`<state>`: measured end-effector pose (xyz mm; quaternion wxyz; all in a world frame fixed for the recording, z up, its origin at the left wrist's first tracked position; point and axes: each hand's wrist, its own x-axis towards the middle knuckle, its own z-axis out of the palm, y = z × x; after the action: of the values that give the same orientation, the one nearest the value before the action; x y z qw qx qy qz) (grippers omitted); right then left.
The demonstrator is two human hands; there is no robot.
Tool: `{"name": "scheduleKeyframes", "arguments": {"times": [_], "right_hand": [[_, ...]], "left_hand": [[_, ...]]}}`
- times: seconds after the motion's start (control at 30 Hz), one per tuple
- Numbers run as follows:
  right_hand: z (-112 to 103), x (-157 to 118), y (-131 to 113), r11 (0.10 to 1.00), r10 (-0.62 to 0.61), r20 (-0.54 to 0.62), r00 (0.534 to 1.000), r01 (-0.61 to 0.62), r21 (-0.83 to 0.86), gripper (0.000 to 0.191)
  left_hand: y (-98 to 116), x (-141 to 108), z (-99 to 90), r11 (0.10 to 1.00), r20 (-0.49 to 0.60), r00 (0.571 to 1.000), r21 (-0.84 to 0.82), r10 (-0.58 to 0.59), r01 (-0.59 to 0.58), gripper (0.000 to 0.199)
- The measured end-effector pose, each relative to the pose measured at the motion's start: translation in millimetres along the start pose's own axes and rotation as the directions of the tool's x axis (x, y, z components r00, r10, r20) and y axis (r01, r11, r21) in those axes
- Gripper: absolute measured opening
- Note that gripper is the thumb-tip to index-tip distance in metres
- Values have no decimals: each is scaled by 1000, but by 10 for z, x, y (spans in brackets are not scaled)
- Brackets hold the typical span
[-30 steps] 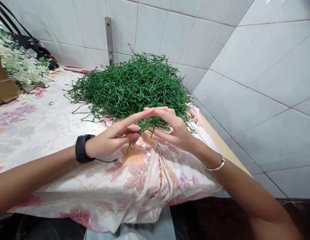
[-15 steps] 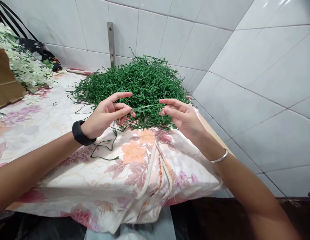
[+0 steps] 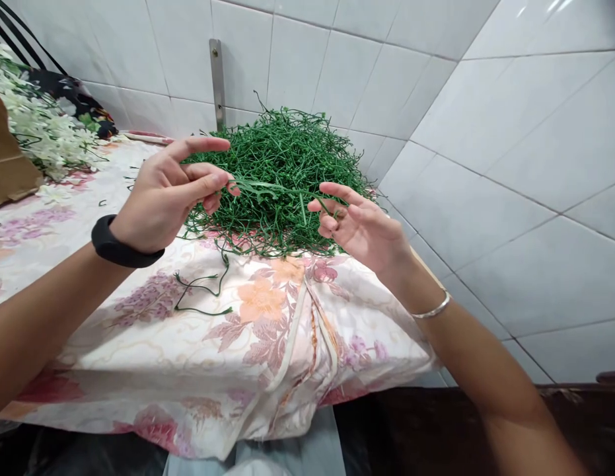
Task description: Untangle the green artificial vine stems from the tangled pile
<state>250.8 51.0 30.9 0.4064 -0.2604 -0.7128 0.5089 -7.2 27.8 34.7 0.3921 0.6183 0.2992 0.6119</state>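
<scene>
Thumb and fingers of my left hand (image 3: 181,182) pinch one end of a thin green strip (image 3: 260,186), its index finger stretched out above. The strip runs across toward my right hand (image 3: 364,221), whose fingers are curled and partly apart, with a green stem lying across them. Whether those fingers grip the stem is hard to make out. Behind both hands rises a big tangled heap of green stems (image 3: 292,149). A few loose stems (image 3: 205,311) lie on the flowered cloth (image 3: 178,350), in front of the heap.
White artificial flowers (image 3: 44,125) and a brown cardboard piece (image 3: 7,155) are at the left, beside a dark patterned bag (image 3: 72,96). Tiled walls (image 3: 510,152) stand behind and to the right. A metal strip (image 3: 217,82) is fixed to the back wall.
My left hand has moved left and up, away from my right hand, drawing the green strip with it. My right hand has turned slightly, and its thumb has come away from the fingertips.
</scene>
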Motion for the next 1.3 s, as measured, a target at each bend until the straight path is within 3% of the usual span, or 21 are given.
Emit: {"name": "scheduleKeyframes", "arguments": {"times": [0.1, 0.23, 0.37, 0.5, 0.63, 0.67, 0.8, 0.97, 1.07, 1.2, 1.3], "right_hand": [[6, -5, -21, 1000, -16, 26, 1000, 16, -22, 44], [21, -28, -49, 995, 94, 114, 989, -88, -56, 50], [24, -40, -49, 976, 182, 135, 974, -162, -147, 27], [-31, -27, -34, 986, 124, 113, 986, -109, -124, 15], [-137, 9, -11, 996, 34, 36, 999, -31, -82, 14], [-155, 19, -4, 997, 29, 17, 999, -28, -65, 13], [-164, 42, 22, 999, 22, -15, 1000, -22, -25, 12], [-134, 42, 35, 992, -51, -54, 997, 44, -121, 13], [-108, 46, 21, 954, -136, -89, 987, 106, -281, 17], [43, 74, -57, 931, -150, 20, 988, 148, -333, 37], [246, 136, -149, 919, -158, 119, 980, 190, -344, 61]], "left_hand": [[26, 23, -60, 999, -30, 999, 0, 35, -35, 29], [58, 53, -126, 998, -59, 997, 10, 57, -56, 28], [78, 104, -173, 992, -145, 982, 43, 123, -118, 29], [109, 179, -312, 981, -192, 964, 100, 182, -165, 27], [116, 303, -628, 941, -226, 932, 252, 283, -225, 27], [104, 338, -710, 927, -263, 906, 270, 332, -261, 28], [26, 432, -886, 956, -328, 914, 244, 239, -163, 29], [39, 373, -746, 972, -283, 940, 188, 191, -141, 31], [118, 284, -582, 994, -154, 983, 46, 102, -96, 28], [201, 168, -368, 994, -116, 989, -39, 94, -99, 25], [219, 91, -241, 996, -46, 998, -84, 31, -34, 26]]}}
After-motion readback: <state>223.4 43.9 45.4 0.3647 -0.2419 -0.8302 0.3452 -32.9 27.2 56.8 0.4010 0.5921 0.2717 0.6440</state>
